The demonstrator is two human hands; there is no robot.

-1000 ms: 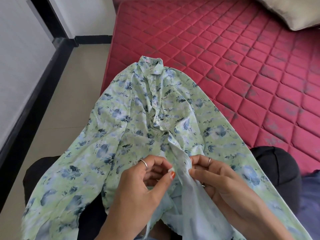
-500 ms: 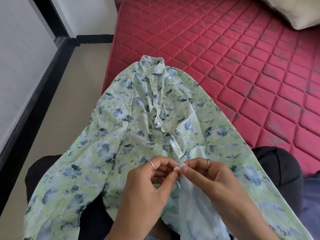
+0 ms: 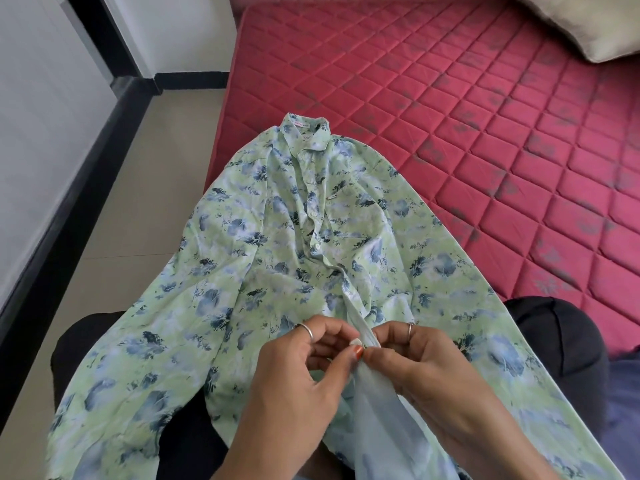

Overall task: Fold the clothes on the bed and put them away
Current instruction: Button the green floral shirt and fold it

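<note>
Since a second ago both hands, left (image 3: pixel 298 372) and right (image 3: pixel 426 365), have drawn together, pinching the placket of the floral shirt (image 3: pixel 277 271) draped from bed (image 3: pixel 450 133) to lap, indicating buttoning precedes folding.

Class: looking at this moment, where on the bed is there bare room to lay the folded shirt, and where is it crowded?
Bare mattress lies between the shirt and the pillow. Crowded: the near edge, where both hands, left hand and right hand, pinch the placket.
</note>
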